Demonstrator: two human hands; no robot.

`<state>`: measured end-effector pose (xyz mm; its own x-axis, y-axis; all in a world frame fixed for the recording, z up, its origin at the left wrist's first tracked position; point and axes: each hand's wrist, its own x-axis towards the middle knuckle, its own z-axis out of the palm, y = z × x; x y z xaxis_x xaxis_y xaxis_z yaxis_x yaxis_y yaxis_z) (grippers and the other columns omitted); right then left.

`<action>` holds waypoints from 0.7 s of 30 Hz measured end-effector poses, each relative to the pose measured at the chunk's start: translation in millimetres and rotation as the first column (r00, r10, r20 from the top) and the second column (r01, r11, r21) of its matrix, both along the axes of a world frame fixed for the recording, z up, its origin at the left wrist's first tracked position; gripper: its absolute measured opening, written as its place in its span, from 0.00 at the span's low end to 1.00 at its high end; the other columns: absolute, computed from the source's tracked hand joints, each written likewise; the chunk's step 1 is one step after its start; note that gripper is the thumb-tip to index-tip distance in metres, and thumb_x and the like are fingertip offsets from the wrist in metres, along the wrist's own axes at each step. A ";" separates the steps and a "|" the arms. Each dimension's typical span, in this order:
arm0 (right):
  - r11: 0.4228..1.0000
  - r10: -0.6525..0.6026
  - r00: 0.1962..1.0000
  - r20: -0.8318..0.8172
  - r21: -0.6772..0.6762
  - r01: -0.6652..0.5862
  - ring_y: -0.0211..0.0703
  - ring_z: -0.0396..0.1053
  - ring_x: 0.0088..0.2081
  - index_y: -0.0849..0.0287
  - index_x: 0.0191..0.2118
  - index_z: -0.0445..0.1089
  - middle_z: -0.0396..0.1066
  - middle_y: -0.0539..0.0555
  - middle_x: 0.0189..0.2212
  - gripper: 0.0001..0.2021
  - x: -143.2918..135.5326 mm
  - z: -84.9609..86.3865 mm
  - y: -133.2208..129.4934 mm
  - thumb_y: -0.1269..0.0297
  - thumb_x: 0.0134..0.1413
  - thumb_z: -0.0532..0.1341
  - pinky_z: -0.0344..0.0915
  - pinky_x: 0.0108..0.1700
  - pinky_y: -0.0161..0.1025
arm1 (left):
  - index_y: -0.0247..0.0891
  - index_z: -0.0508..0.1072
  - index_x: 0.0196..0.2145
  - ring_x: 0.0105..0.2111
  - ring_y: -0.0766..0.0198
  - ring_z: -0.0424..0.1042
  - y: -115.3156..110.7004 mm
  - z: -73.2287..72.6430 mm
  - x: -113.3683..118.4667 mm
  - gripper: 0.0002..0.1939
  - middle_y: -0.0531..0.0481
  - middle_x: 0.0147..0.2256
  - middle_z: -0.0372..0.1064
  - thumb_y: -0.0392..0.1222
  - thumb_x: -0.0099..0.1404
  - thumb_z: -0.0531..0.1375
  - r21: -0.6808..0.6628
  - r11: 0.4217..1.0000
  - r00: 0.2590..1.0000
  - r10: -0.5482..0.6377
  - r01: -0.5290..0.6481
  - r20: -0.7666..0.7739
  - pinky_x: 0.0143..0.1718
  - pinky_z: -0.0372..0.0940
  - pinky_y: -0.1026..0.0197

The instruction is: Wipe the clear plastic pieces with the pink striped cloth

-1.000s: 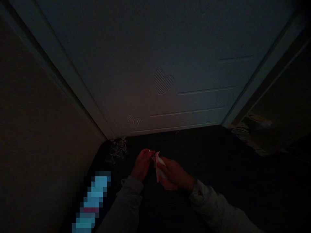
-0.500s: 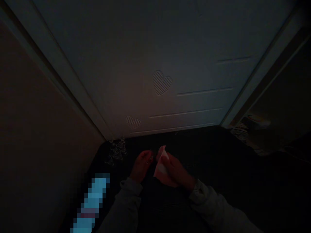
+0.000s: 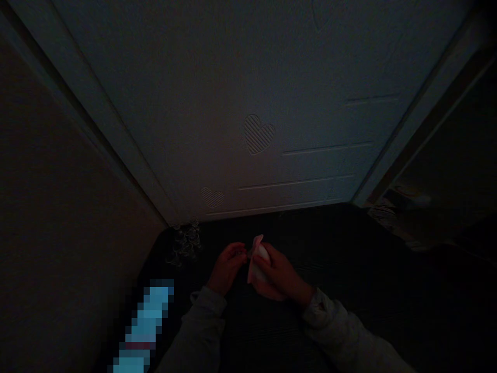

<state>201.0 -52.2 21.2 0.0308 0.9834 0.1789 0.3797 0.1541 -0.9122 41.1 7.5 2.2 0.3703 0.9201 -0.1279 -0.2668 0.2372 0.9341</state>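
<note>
The scene is very dim. My right hand [image 3: 280,270] grips a pinkish-white cloth or tissue [image 3: 263,280], which hangs down below the fingers. Just left of it, my left hand [image 3: 228,267] has its fingers curled and pinched round a small, shiny thing that is too dark to name. That small thing reaches toward the cloth's left edge. Both hands are close together over a dark surface [image 3: 264,331]. A cluster of small glinting wire-like or clear pieces [image 3: 186,241] lies to the left, near the wall.
A pale panel with embossed hearts [image 3: 259,134] rises behind the dark surface. At the lower left is a bright, pixelated blue strip [image 3: 147,316]. Indistinct items [image 3: 407,197] sit at the right, beyond the frame edge of the panel. A wall stands at the left.
My right hand's grip on the cloth has shifted, and the cloth is bunched and turned differently. My left fingers have moved slightly right, closer to it. The light has dimmed.
</note>
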 end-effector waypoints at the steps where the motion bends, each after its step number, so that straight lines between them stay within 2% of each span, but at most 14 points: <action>1: 1.000 -0.012 1.000 -0.002 -0.009 0.012 0.45 0.69 0.37 0.60 0.44 0.66 0.71 0.55 0.37 0.12 0.1 0.1 0.5 0.61 0.58 0.57 0.65 0.39 0.39 | 0.35 0.71 0.42 0.37 0.62 0.73 0.1 1.3 -0.3 0.08 0.49 0.40 0.72 0.39 0.65 0.60 -0.006 1.000 1.000 0.013 -0.013 0.019 0.38 0.70 0.54; 8: 0.999 -0.020 1.000 -0.016 -0.045 0.019 0.45 0.70 0.37 0.58 0.45 0.64 0.71 0.55 0.39 0.13 0.7 -0.1 2.6 0.65 0.53 0.60 0.66 0.39 0.39 | 0.35 0.71 0.42 0.37 0.62 0.74 0.2 6.3 -1.8 0.09 0.49 0.41 0.72 0.40 0.65 0.60 -0.034 0.999 0.999 0.018 -0.016 0.046 0.39 0.70 0.53; 13: 0.999 -0.001 1.000 -0.018 -0.054 0.000 0.44 0.68 0.35 0.59 0.42 0.64 0.70 0.54 0.36 0.10 1.0 2.4 -0.3 0.63 0.54 0.60 0.65 0.36 0.37 | 0.35 0.72 0.42 0.35 0.62 0.74 3.7 3.2 -3.7 0.09 0.49 0.40 0.72 0.40 0.65 0.60 0.017 1.000 0.998 -0.022 0.023 -0.056 0.37 0.70 0.55; 21: 0.995 0.020 0.999 -0.033 -0.099 -0.023 0.41 0.67 0.30 0.58 0.42 0.64 0.70 0.51 0.31 0.10 2.7 1.7 -2.6 0.59 0.56 0.59 0.62 0.30 0.34 | 0.35 0.71 0.42 0.35 0.63 0.73 5.6 -4.2 -6.1 0.09 0.49 0.39 0.72 0.40 0.65 0.60 0.113 0.993 0.977 -0.013 0.038 -0.215 0.36 0.70 0.55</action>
